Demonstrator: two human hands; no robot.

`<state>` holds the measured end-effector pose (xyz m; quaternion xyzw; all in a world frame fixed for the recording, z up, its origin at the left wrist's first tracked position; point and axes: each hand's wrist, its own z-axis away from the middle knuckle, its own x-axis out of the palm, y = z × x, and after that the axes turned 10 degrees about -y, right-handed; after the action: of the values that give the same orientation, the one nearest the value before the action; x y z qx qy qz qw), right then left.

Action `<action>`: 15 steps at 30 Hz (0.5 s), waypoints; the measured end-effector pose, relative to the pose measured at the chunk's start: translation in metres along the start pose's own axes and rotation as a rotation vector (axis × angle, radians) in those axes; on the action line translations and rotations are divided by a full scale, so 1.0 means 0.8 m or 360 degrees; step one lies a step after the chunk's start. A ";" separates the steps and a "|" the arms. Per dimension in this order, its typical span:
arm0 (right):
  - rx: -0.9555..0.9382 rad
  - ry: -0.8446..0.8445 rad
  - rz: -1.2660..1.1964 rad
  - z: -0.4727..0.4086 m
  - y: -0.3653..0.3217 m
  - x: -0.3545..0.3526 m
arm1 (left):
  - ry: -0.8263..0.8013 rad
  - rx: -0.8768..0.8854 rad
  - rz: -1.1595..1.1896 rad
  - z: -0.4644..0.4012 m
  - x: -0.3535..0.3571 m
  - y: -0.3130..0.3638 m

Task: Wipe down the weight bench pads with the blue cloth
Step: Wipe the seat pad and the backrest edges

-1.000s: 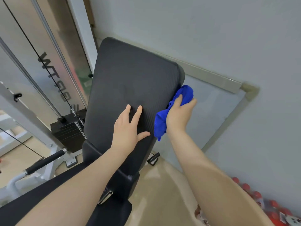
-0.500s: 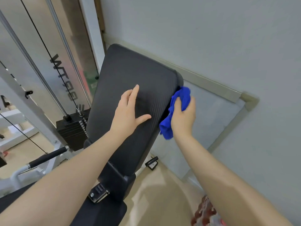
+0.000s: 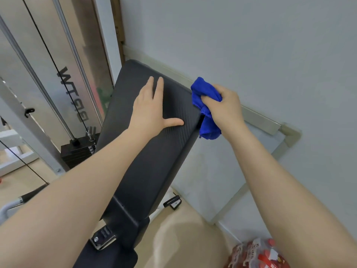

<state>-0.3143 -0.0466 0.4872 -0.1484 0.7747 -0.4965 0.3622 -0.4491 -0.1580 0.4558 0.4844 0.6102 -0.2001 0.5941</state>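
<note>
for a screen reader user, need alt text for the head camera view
A right hand grips a bunched blue cloth against the right edge of a black inclined bench pad, while the left hand rests flat on the pad. A cable weight stack stands behind.

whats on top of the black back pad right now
The left hand lies flat on the back pad, fingers straight. The blue cloth, gripped by the right hand, is at its right edge. The pad under the palm is hidden.
</note>
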 end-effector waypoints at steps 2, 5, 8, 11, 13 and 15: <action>-0.0037 -0.0062 0.0054 -0.004 0.001 -0.006 | -0.0084 -0.0094 -0.0043 -0.003 0.002 -0.001; -0.0034 -0.0235 0.0162 -0.046 -0.014 0.007 | -0.0150 -0.0143 -0.0077 -0.005 0.005 -0.003; -0.0006 -0.0353 0.0481 -0.102 -0.027 0.030 | -0.0155 -0.0128 0.0006 -0.004 0.005 -0.004; 0.0038 -0.0442 0.0460 -0.125 -0.023 0.034 | -0.0166 -0.0140 0.0152 -0.003 0.002 -0.004; -0.0013 -0.0509 0.0479 -0.109 -0.021 0.019 | -0.0174 -0.0128 0.0207 -0.002 0.000 -0.003; -0.0077 -0.0648 0.0450 -0.090 -0.020 -0.001 | -0.0166 -0.0107 0.0228 -0.003 0.000 -0.005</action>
<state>-0.3669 -0.0063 0.5191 -0.1440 0.7105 -0.3821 0.5730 -0.4536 -0.1578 0.4550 0.4955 0.5485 -0.1615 0.6539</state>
